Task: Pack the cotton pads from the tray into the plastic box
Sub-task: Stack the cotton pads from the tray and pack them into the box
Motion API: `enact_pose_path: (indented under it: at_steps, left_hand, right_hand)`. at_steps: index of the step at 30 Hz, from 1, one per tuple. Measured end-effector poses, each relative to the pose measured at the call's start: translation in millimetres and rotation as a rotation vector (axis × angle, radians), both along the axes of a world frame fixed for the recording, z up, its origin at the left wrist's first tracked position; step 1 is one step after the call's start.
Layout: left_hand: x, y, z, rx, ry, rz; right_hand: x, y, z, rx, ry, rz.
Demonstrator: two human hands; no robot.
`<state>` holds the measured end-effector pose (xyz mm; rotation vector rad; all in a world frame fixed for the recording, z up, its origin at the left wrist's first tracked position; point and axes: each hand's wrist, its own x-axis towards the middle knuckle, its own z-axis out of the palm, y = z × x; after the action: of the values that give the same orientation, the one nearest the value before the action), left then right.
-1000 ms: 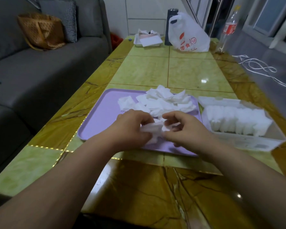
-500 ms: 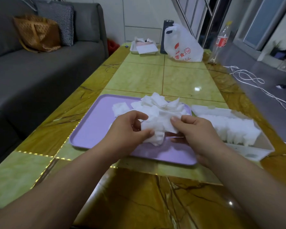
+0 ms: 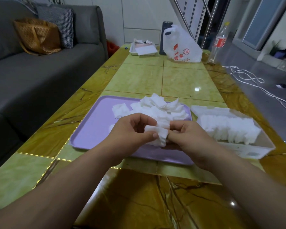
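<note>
Several soft white cotton pads (image 3: 158, 135) pinched between your left hand (image 3: 130, 134) and right hand (image 3: 191, 139) above near purple plastic tray (image 3: 92, 126); feather-light, floppy, likely to splay, so squeeze flat faces.

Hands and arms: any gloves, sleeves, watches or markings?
None visible. The left hand and right hand are bare, with no gloves, rings or tape. The left forearm and right forearm are bare to the frame edge, with no sleeve, watch or wristband in view.
</note>
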<state>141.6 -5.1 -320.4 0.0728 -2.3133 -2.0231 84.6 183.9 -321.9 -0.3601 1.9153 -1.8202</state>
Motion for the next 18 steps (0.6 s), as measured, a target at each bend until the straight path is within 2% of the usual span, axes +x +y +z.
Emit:
enact_pose_path:
  at_steps: [7,18]
  left_hand:
    - [-0.5,-1.1,-2.9,0.031,-0.009,0.023]
    - [-2.9,-0.2,-8.4,-0.048,0.004,0.090]
  right_hand:
    - [1.0,-1.2,-1.6,-0.012,-0.052,-0.074]
    - [4.5,-1.6,3.2,0.002,-0.074,0.061]
